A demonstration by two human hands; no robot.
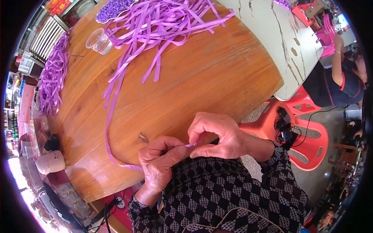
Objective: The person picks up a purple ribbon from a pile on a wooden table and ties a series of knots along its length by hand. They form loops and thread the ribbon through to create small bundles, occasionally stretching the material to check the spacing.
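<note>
Pinched between the thumb and fingers of my left hand [160, 160] is a purple ribbon [109, 134]. A small, tightly folded or twisted end of it sticks out past the fingertips. Its long tail runs from below the hand, along the wood, up toward a loose heap of purple ribbons [163, 23] at the far side. My right hand [222, 135] hovers just right of that folded end, thumb and forefinger curved and apart, with nothing seen between them. Both hands are at the near edge of the wooden table [186, 85].
A clear plastic cup [99, 42] stands beside the heap, near a tray of small purple pieces [113, 10]. More ribbons [54, 77] hang along the left edge, above a white jar [50, 162]. Red plastic stools [268, 120], one carrying black cables, are at right; another person [334, 83] is beyond.
</note>
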